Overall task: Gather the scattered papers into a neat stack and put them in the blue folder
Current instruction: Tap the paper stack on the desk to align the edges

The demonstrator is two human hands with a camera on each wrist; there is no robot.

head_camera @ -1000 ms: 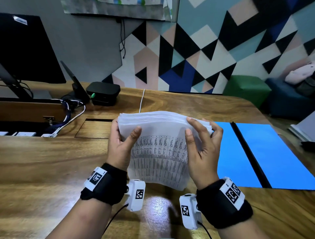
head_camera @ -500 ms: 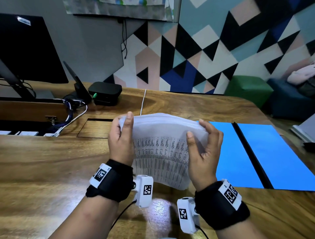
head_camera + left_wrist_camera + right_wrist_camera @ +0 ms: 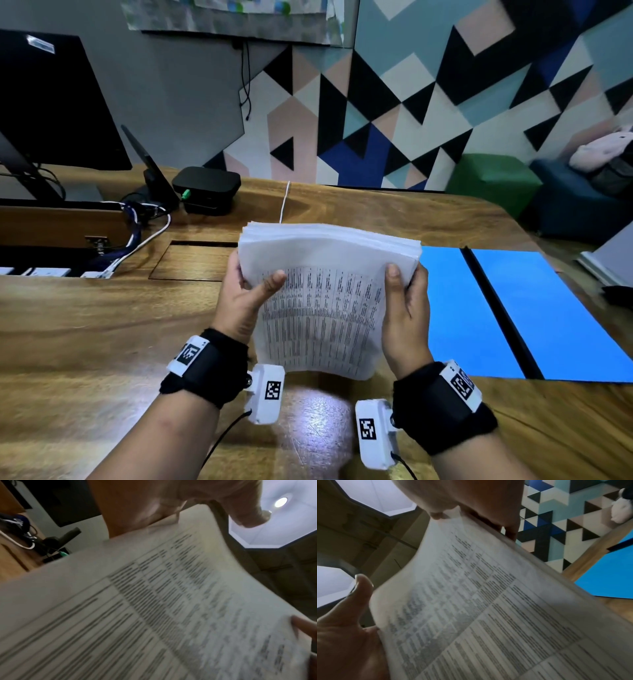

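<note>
A thick stack of white papers (image 3: pixel 325 294) printed with tables stands on its lower edge on the wooden desk (image 3: pixel 85 325), leaning toward me. My left hand (image 3: pixel 246 291) grips its left side, thumb on the front sheet. My right hand (image 3: pixel 406 298) holds the right side, thumb in front, fingers behind. The blue folder (image 3: pixel 548 315) lies open and flat on the desk just right of the stack, its black spine running between two blue panels. Both wrist views show the printed sheet (image 3: pixel 154 608) (image 3: pixel 488 608) close up and blurred, and the folder (image 3: pixel 611 577) shows in the right one.
A black monitor (image 3: pixel 51 99) stands at the back left, with cables (image 3: pixel 144 233) and a black box (image 3: pixel 207 188) beside it. A recessed hatch (image 3: pixel 195 260) sits in the desk behind the stack. Green and blue seats (image 3: pixel 493 181) stand beyond the desk's far right corner.
The left hand's fingers came off the top edge of the stack and went back to gripping its left side. The stack stayed upright between both hands, shifted slightly.
</note>
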